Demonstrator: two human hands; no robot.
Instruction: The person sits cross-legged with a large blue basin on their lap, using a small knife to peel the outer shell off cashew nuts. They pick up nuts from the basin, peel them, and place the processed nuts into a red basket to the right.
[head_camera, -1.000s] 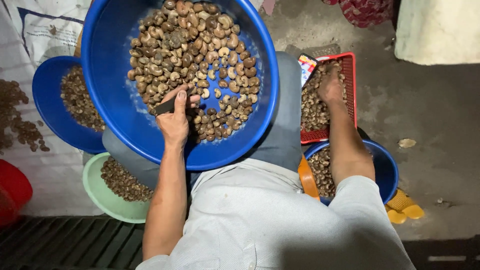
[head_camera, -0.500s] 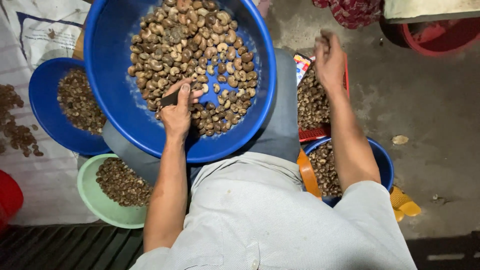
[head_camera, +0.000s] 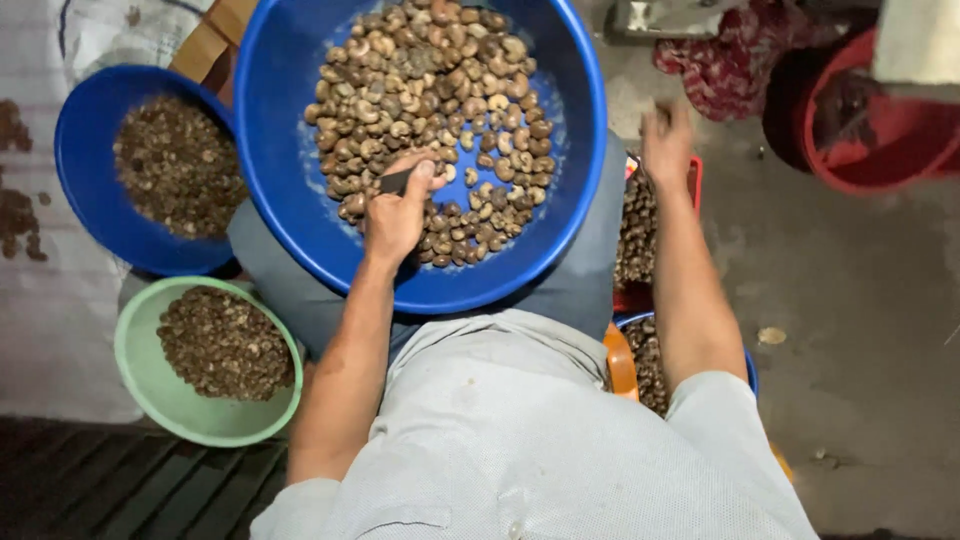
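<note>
Clearly, a small dark tool (head_camera: 395, 181) is clamped in the left hand (head_camera: 397, 215) over the nuts (head_camera: 440, 110) in the big blue basin (head_camera: 290, 200). Light, hard and rounded, these are best pinched singly. The right hand (head_camera: 667, 145), blurred, is held with fingers apart above the red tray (head_camera: 692, 180).

A large basin (head_camera: 290, 190) of nuts (head_camera: 440, 90) sits on the lap, 2 bowls (head_camera: 85, 200) left.

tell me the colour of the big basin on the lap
Blue basin, clearest in the head view.
</note>
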